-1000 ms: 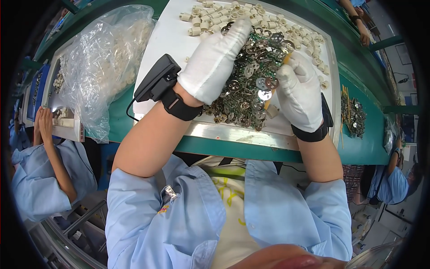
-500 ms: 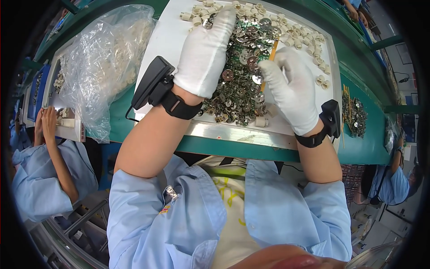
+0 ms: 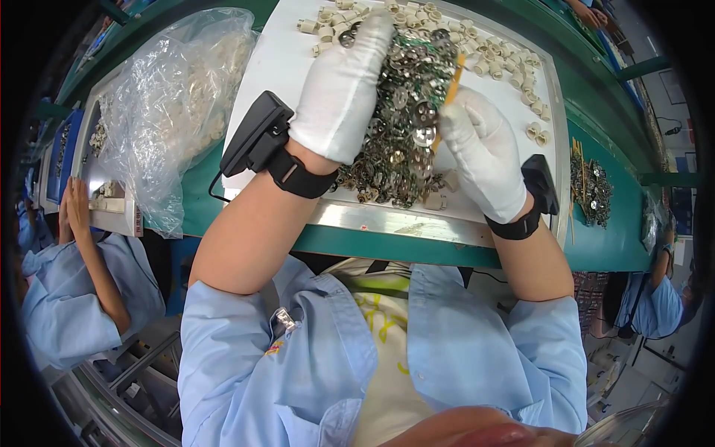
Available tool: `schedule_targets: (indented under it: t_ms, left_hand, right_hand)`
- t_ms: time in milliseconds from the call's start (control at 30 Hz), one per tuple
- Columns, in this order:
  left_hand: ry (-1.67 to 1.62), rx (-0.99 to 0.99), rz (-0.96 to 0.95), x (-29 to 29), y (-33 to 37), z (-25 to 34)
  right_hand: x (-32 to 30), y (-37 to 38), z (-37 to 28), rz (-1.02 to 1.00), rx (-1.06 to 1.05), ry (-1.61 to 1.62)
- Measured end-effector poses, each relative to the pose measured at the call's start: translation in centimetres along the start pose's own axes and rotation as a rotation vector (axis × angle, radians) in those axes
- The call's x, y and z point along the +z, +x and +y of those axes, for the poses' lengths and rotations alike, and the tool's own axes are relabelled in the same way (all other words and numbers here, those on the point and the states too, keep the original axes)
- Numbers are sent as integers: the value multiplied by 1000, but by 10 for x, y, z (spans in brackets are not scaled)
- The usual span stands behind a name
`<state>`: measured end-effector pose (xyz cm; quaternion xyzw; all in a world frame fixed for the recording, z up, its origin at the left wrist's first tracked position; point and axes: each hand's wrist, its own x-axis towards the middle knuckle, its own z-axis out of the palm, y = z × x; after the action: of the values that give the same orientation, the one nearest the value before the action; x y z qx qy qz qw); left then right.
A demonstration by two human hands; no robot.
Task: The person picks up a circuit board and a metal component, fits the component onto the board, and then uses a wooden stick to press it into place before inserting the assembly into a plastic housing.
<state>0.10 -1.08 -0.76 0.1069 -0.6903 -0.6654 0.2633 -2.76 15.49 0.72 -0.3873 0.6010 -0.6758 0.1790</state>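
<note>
The bunch (image 3: 398,97) of metal discs (image 3: 424,135) and green parts is between the two hands, over the tray (image 3: 357,221). Its long axis goes away from the person's body, and the far end leans a little to the right. The yellow stick (image 3: 455,78) goes along the right side of the bunch in nearly the same direction, so it is to the left of the right hand (image 3: 484,153), just beside the thumb. The right hand is the nearer one to this stick; the left hand (image 3: 335,104) lies against the opposite side of the bunch, its tips pointing to the far end.

The right thumb and the curled fingers are near to each other, but I cannot tell if they are clamped on the stick. The left fingers are mostly hidden, so I cannot tell if this hand is closed on the bunch or only supports it. Pale caps (image 3: 495,67) are scattered beyond the bunch and to its right, and the clear bag (image 3: 182,112) is well apart at the left.

Compared with one second ago, the left hand is farther to the left and farther from the body. The stick is also more to the left, and its upper end reaches higher.
</note>
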Motion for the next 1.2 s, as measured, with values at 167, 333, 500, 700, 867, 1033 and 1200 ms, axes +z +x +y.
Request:
schedule_targets:
  t_ms: [167, 333, 500, 700, 867, 1033, 1200]
  left_hand:
    - [-322, -167, -3, 6, -6, 35]
    - [-209, -81, 68, 8, -8, 40]
    - [-373, -205, -114, 6, -6, 35]
    - [-531, -362, -231, 5, -7, 35]
    - [-701, -448, -313, 7, -10, 34]
    - [-539, -369, -170, 10, -11, 38]
    - [-265, -25, -30, 9, -8, 32]
  right_hand:
    - [-8, 4, 3, -115, -19, -449]
    - [-6, 2, 6, -91, -137, -483]
    - [-7, 3, -2, 111, 138, -210]
    - [-4, 4, 5, 237, 134, -38]
    - [-1, -1, 4, 208, 233, 215]
    - [-1, 4, 7, 176, 40, 38]
    - [-12, 5, 1, 23, 122, -252]
